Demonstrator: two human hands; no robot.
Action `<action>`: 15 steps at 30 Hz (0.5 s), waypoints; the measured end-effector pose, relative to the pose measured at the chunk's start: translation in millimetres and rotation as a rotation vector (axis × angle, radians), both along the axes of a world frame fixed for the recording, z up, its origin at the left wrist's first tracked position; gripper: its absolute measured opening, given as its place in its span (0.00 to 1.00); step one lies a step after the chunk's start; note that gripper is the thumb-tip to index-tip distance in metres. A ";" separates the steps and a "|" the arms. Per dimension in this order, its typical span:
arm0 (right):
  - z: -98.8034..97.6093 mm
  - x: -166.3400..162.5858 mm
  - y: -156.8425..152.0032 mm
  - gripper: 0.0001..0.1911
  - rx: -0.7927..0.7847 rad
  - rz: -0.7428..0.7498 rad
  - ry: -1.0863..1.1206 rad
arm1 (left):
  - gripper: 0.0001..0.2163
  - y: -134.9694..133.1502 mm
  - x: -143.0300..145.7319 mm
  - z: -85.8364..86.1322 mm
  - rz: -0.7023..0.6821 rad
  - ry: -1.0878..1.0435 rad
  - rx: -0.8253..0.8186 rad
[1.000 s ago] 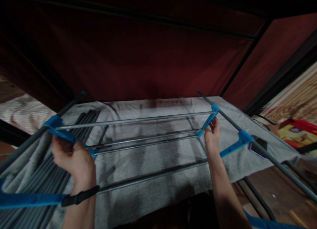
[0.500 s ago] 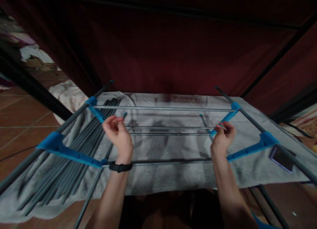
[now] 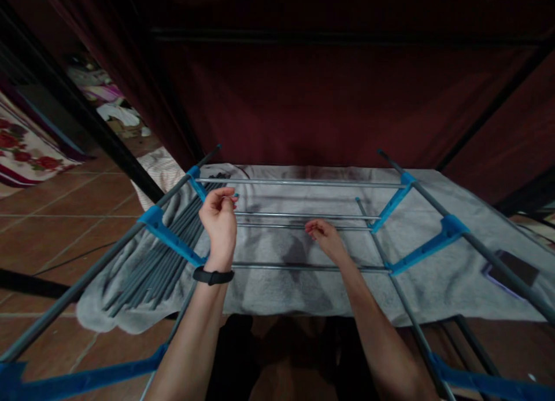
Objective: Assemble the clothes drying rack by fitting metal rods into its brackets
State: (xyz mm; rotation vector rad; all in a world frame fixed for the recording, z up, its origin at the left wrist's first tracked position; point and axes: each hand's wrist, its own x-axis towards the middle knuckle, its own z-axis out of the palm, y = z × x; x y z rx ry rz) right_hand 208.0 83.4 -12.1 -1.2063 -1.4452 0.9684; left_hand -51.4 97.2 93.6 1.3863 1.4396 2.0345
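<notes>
Between and beyond the left hand (image 3: 219,223) and right hand (image 3: 326,237), the frame is partly assembled: blue brackets (image 3: 427,247) sit on side poles (image 3: 433,199), joined by cross rods (image 3: 299,183). Loose rods (image 3: 158,265), apparently unfitted, lie left of the left hand. Both hands have curled fingers near the cross rods; grip cannot be determined.

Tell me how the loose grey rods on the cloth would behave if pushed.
The grey rods would probably roll, being slim and seemingly round. They look stiff, lying straight. The wrinkled cloth beneath might slow them.
</notes>
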 end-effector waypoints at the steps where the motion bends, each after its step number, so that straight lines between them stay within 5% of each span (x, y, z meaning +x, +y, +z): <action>1: -1.3 -3.4 0.9 0.12 0.002 0.010 -0.011 | 0.08 1.6 -4.2 13.7 0.021 -0.026 0.019; 9: -1.4 -10.8 -0.1 0.12 0.039 0.040 -0.027 | 0.15 61.7 -78.4 164.4 0.151 0.112 -0.003; 12: -4.4 -4.7 -1.3 0.11 0.023 0.027 -0.009 | 0.11 65.9 -112.1 185.1 0.187 0.188 -0.187; 15: -6.9 2.8 -1.5 0.10 0.029 0.013 -0.010 | 0.07 36.7 -119.3 175.3 0.181 0.452 -0.263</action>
